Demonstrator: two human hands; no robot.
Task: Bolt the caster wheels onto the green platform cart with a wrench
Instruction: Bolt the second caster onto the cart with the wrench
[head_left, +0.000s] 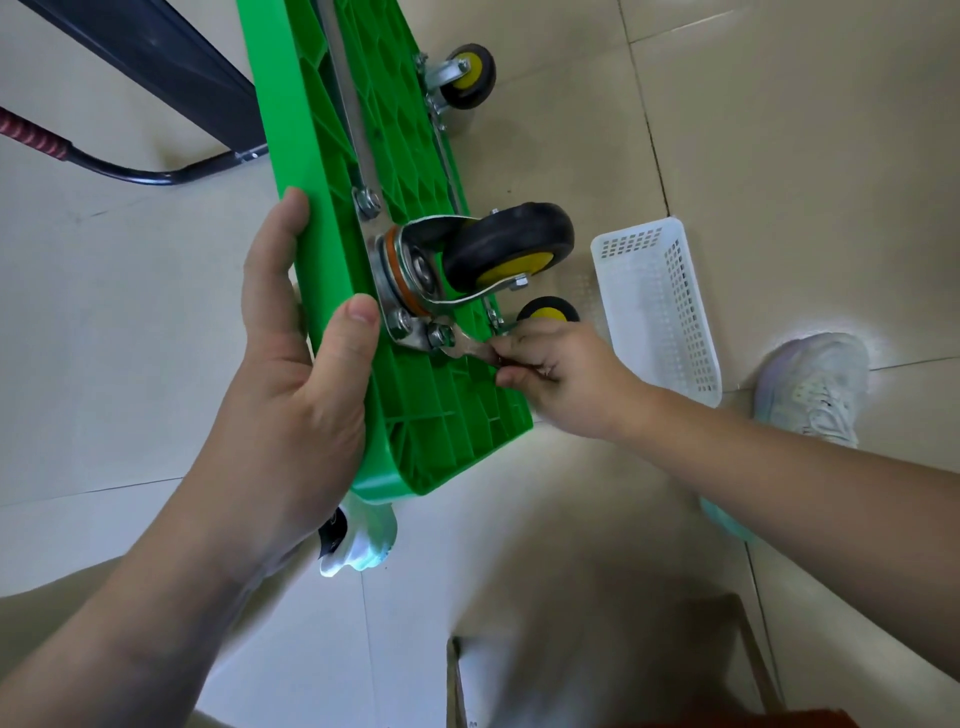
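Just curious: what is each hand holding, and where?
The left hand grips the cart by its edge; the right hand pinches the wrench by its handle.

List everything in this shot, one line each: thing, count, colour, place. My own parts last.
cart: one, green, centre, ribbed underside facing right
caster wheels: three visible, black with yellow hubs, on the cart's underside
wrench: one, silver, on a nut beside the near caster
basket: one, white, perforated, on the floor right of the cart
bar: one, black with a red grip, upper left
floor: beige tiles
shoes: two, white, one far right, one below the cart's near end
left hand: one, grips the cart's near edge
right hand: one, pinches the wrench handle
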